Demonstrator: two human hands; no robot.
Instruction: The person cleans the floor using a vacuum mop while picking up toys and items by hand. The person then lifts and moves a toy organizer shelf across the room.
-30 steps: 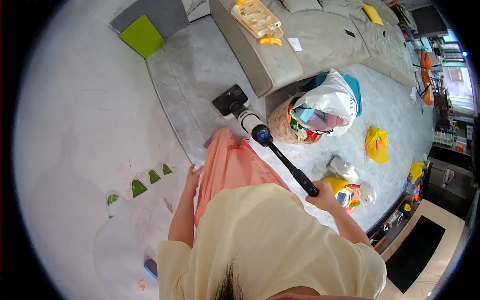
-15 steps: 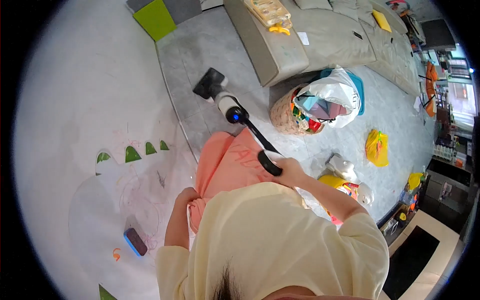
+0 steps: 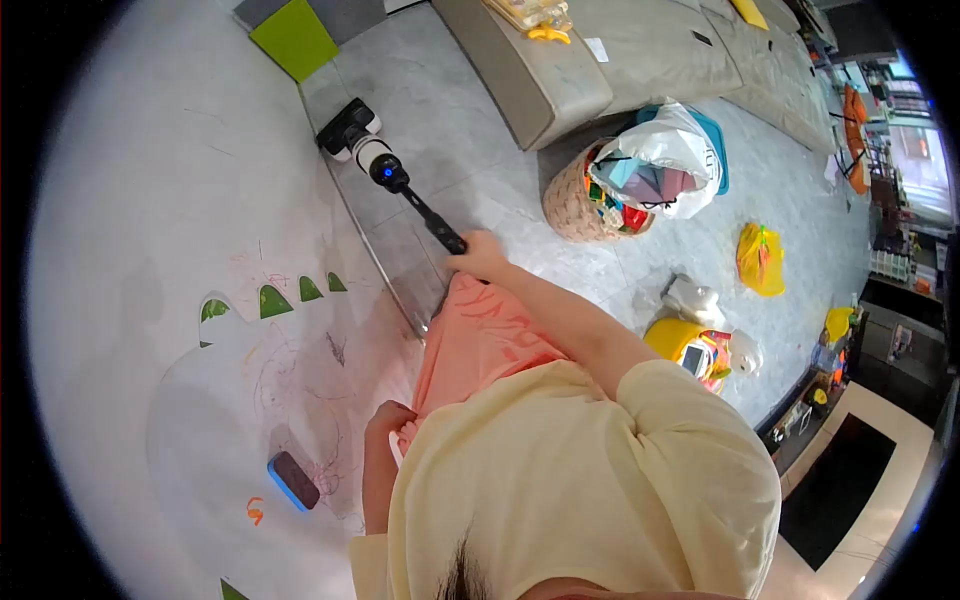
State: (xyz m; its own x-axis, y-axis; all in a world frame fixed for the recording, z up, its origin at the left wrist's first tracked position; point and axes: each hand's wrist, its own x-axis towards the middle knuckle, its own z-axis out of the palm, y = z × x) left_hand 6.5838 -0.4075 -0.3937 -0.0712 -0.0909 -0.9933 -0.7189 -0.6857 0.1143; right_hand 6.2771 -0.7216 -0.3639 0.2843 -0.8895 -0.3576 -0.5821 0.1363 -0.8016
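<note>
My right hand (image 3: 482, 255) is wrapped round the rear end of a cordless stick vacuum cleaner (image 3: 378, 162), the arm stretched forward. The vacuum's wide black and white floor head (image 3: 349, 128) lies on the grey tiles against the foot of the white wall, and a blue light glows on its body. Down by my left side, my left hand (image 3: 390, 416) is closed on a bunch of pink fabric, part of the pink garment (image 3: 480, 340) over my legs. Its fingertips are partly hidden in the folds.
A woven basket (image 3: 572, 208) of toys and a white plastic bag (image 3: 672, 150) stand beside the beige sofa (image 3: 560, 90). Yellow bag (image 3: 761, 260) and yellow container (image 3: 672, 338) sit on the floor to the right. Wall (image 3: 180, 250) bounds the left, with a blue-edged device (image 3: 293, 480).
My right hand has reached forward and left, pushing the vacuum cleaner up to the wall's foot. My left hand still grips the pink fabric. The view has shifted slightly.
</note>
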